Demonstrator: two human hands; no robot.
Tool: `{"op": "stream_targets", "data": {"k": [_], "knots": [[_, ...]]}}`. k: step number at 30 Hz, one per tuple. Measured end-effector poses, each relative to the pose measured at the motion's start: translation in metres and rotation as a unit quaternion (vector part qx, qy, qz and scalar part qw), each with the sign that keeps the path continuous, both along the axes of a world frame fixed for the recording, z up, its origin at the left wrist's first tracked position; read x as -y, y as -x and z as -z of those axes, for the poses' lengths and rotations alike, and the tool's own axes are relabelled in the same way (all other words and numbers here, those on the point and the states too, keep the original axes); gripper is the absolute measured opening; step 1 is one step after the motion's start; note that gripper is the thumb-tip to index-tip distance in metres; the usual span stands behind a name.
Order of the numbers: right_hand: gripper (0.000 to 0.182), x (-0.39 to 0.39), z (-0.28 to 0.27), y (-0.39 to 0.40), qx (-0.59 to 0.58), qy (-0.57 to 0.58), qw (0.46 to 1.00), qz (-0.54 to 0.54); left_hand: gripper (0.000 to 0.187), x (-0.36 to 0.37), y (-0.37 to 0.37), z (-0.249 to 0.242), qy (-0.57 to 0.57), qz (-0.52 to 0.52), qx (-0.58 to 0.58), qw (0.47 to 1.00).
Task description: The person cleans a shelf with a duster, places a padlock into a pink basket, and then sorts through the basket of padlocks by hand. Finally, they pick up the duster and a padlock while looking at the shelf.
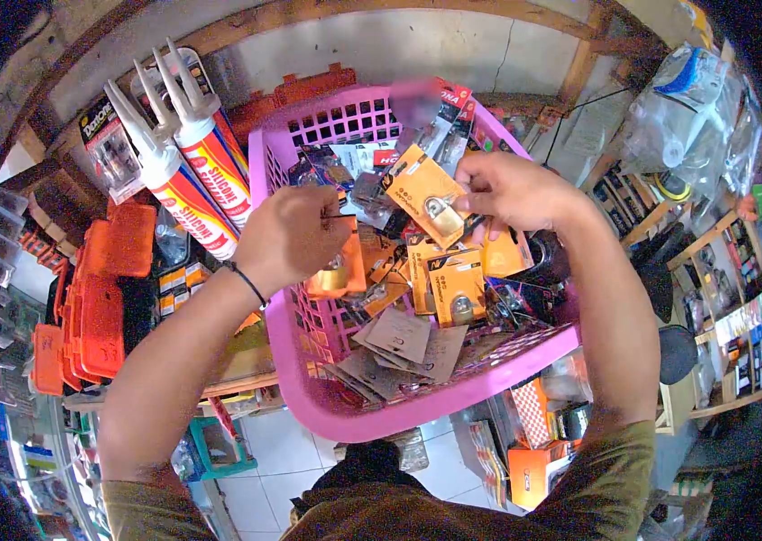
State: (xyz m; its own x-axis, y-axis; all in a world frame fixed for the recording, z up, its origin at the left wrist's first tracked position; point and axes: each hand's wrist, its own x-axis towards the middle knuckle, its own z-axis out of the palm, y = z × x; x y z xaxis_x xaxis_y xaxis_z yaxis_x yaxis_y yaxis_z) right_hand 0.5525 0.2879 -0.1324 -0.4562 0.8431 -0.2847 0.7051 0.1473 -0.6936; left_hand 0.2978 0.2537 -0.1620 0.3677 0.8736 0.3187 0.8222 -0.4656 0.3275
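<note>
A pink plastic basket [417, 410] in front of me is full of padlocks on orange cards. My right hand [512, 191] holds one carded brass padlock [431, 203] up over the basket by its right edge. My left hand [291, 236], with a black band at the wrist, is closed on another orange padlock card [342, 270] at the basket's left wall. More carded padlocks [453, 287] and some grey card backs [403, 338] lie loose inside the basket.
Silicone sealant tubes [196, 176] stand to the left of the basket. Orange cases [97, 298] are stacked further left. Shelves with packaged goods [724, 298] fill the right side. White floor tiles [286, 460] and small boxes [530, 451] show below the basket.
</note>
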Motion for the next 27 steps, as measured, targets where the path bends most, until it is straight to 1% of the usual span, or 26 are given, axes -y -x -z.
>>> {"op": "stream_targets", "data": {"k": [2,3,4,5,6,7,8,9,10,11,12,13,14,15,16,17,18,19,20,22,23,24,25,26,27], "knots": [[0.013,-0.005,0.002,-0.005,-0.036,-0.005,0.999,-0.008,0.018,-0.002,0.001,0.003,0.004,0.009,-0.012,1.000],[0.012,-0.005,0.001,-0.006,-0.011,-0.019,1.000,-0.020,0.018,-0.004,0.002,0.006,0.006,0.009,-0.015,1.000],[0.012,-0.005,0.000,-0.006,-0.014,-0.018,1.000,-0.020,0.017,-0.006,0.005,0.008,-0.011,0.017,-0.043,0.999],[0.014,-0.005,-0.001,-0.006,0.003,-0.028,0.998,-0.064,0.016,-0.008,0.006,0.010,-0.028,0.026,-0.070,0.997],[0.015,-0.005,0.000,-0.006,0.019,-0.039,0.993,-0.108,0.016,-0.007,0.006,0.009,-0.026,0.028,-0.073,0.997],[0.015,-0.005,0.002,-0.007,0.016,-0.038,0.994,-0.106,0.015,-0.007,0.006,0.007,-0.010,0.030,-0.101,0.994],[0.016,-0.005,0.006,-0.007,0.022,-0.047,0.988,-0.144,0.016,-0.007,0.005,0.005,0.007,0.032,-0.130,0.991],[0.017,-0.003,0.007,-0.005,0.028,-0.056,0.981,-0.182,0.016,-0.007,0.004,0.003,0.008,0.035,-0.132,0.991],[0.017,-0.001,0.005,-0.003,0.026,-0.055,0.982,-0.179,0.017,-0.008,0.003,0.002,0.039,0.032,-0.141,0.989],[0.018,0.002,0.002,-0.001,0.095,-0.065,0.976,-0.183,0.019,-0.008,0.002,0.001,0.070,0.029,-0.150,0.986],[0.019,0.005,-0.001,0.001,0.164,-0.075,0.966,-0.186,0.019,-0.008,0.002,0.001,0.071,0.030,-0.150,0.986],[0.020,0.002,0.007,0.000,0.189,-0.138,0.950,-0.205,0.021,-0.008,0.002,0.001,0.061,0.027,-0.152,0.986],[0.020,0.001,0.010,0.000,0.189,-0.137,0.950,-0.205,0.022,-0.008,0.002,0.002,0.051,0.024,-0.154,0.986],[0.021,0.002,0.012,0.002,0.205,-0.161,0.947,-0.186,0.022,-0.009,0.004,0.004,0.051,0.024,-0.153,0.987],[0.022,0.003,0.014,0.003,0.221,-0.184,0.943,-0.167,0.022,-0.012,0.006,0.007,0.033,0.036,-0.156,0.987],[0.022,0.005,0.015,0.005,0.221,-0.182,0.943,-0.167,0.023,-0.014,0.007,0.010,0.016,0.048,-0.158,0.986],[0.022,0.008,0.014,0.008,0.259,-0.179,0.935,-0.165,0.023,-0.014,0.006,0.011,0.018,0.049,-0.157,0.986],[0.023,0.010,0.014,0.010,0.298,-0.175,0.924,-0.163,0.024,-0.013,0.005,0.010,0.025,0.041,-0.193,0.980],[0.023,0.012,0.013,0.013,0.298,-0.174,0.924,-0.163,0.025,-0.013,0.004,0.009,0.031,0.033,-0.228,0.973],[0.027,0.015,0.011,0.017,0.369,-0.165,0.898,-0.170,0.028,-0.015,0.006,0.012,0.028,0.044,-0.238,0.970],[0.027,0.014,0.014,0.015,0.371,-0.167,0.898,-0.169,0.032,-0.017,0.007,0.014,0.022,0.054,-0.249,0.967],[0.028,0.013,0.018,0.014,0.358,-0.191,0.900,-0.159,0.032,-0.018,0.005,0.018,0.019,0.054,-0.248,0.967],[0.029,0.012,0.021,0.013,0.345,-0.216,0.901,-0.149,0.037,-0.020,0.002,0.021,0.007,0.110,-0.116,0.987],[0.029,0.012,0.022,0.010,0.346,-0.217,0.901,-0.148,0.043,-0.022,-0.001,0.025,-0.005,0.165,0.019,0.986],[0.030,0.015,0.018,0.011,0.353,-0.201,0.904,-0.132,0.043,-0.023,-0.013,0.026,-0.005,0.165,0.018,0.986]]}}
